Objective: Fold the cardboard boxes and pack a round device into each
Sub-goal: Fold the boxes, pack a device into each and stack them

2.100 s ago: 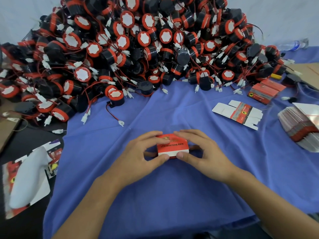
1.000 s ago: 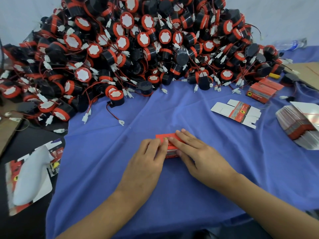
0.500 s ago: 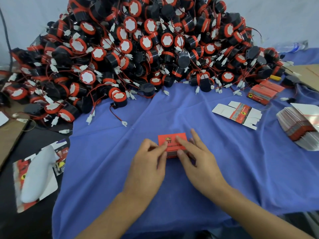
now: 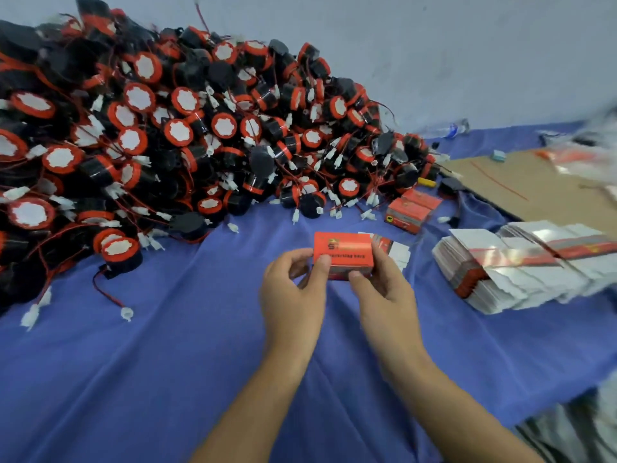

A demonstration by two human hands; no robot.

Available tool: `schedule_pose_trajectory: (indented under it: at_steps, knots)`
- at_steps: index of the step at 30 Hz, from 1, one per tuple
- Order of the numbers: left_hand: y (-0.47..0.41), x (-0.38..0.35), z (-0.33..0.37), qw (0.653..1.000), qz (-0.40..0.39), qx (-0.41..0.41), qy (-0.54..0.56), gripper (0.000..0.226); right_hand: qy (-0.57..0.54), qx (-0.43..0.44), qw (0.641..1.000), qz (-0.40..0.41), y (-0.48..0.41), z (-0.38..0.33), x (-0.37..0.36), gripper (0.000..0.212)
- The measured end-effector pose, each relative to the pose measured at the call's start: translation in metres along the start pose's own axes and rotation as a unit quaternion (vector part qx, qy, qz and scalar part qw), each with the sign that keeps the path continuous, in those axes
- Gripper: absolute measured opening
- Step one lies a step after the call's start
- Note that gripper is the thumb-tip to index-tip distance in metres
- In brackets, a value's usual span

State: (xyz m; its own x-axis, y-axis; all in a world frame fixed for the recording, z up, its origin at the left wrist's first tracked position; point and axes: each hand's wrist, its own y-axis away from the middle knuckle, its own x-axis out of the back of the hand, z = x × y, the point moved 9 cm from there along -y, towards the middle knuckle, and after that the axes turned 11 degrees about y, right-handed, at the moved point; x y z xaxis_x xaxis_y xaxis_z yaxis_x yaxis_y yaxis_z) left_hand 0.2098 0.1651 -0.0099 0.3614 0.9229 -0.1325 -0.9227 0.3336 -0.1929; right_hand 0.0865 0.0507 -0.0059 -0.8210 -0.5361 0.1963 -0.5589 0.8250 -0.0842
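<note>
Box [image 4: 344, 252], red and closed, held over the blue cloth [image 4: 167, 362] in both my hands. My left hand [image 4: 293, 295] pinches its left end with the thumb on the front. My right hand [image 4: 384, 295] grips the right end, fingers hidden behind. Box print too blurred to read. Flat blank [image 4: 399, 253] behind is mostly covered. Pile of round devices [image 4: 167, 145] to the left is cut off by the frame edge. Stack of flat blanks [image 4: 521, 272] on the right is motion-smeared.

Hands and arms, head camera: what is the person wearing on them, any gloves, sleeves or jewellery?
Nothing visible. The left hand and right hand are bare: no gloves, rings or watch. Both forearms are uncovered down to the frame's edge, with no sleeve in view.
</note>
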Motion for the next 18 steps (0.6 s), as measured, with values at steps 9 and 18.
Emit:
schedule_pose_trajectory:
  at_steps: [9,18]
  knots:
    - [-0.078,-0.186,-0.024,0.977,-0.213,-0.006,0.030,0.040,0.057,-0.046,0.992,0.102,-0.138,0.000,0.082,0.046]
    - [-0.116,-0.290,-0.079,0.918,-0.364,0.152,0.030,0.084,0.068,-0.147,0.985,0.053,-0.238,0.038,0.116,0.065]
